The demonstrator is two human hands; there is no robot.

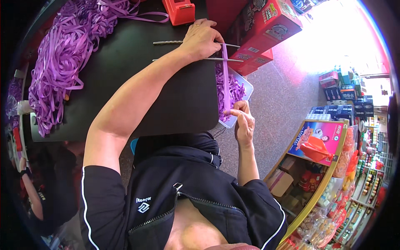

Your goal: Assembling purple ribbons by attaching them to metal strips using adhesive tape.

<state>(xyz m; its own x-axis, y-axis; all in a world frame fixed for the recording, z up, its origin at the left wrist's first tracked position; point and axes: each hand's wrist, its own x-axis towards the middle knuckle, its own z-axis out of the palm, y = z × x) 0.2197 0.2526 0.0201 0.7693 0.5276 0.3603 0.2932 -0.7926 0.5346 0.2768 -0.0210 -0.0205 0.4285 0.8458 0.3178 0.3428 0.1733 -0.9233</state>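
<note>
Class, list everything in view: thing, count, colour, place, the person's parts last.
Table: one, black, upper left
Ribbon heap: one, purple, table's left
Plastic object: one, red, top centre
Rods: two, silver, past table's right edge
Strip: one, purple, across the rods
Tub: one, clear, right of table
Cut pieces: many, purple, in the tub
Cartons: at least two, red, top right
Display counter: one, gold-framed, lower right
Stacked boxes: many, mostly blue, right
Shelved goods: many, mixed, far right
Floor: one, grey, right
Another forearm: one, bare, left edge, maybe reflected
Jacket: one, black, lower centre
Left hand: one, bare, by strip's upper end
Right hand: one, bare, at strip's lower end
</note>
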